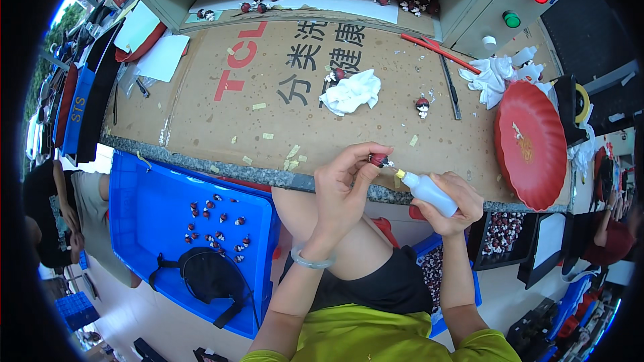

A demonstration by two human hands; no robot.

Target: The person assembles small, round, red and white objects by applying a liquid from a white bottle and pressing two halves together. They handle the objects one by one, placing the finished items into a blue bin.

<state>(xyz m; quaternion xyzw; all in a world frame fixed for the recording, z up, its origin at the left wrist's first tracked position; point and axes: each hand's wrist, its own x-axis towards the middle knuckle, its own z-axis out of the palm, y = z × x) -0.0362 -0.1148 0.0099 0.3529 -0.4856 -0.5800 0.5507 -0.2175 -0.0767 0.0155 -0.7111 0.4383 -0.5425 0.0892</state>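
Between the thumb and fingers of my left hand (341, 184) is a small figurine (379, 159) with a dark red head and a white lower part. My right hand (461, 202) is wrapped round a white squeeze bottle (431, 194). Its yellow tip points at the figurine, close to its white part; whether they touch I cannot tell. Both hands are over the table's front edge. Farther back on the cardboard-covered table (221, 121) lie a crumpled white tissue (351, 93), a figurine (339, 74) against it, and another figurine (422, 106) to the right.
A red scalloped dish (533, 147) and white crumpled tissues (495, 75) are at the right. Behind stands a grey metal housing (469, 17) with many figurines inside. A blue bin (154, 228) at lower left holds several figurines and a black bag (213, 275). A person (60, 208) is at far left.
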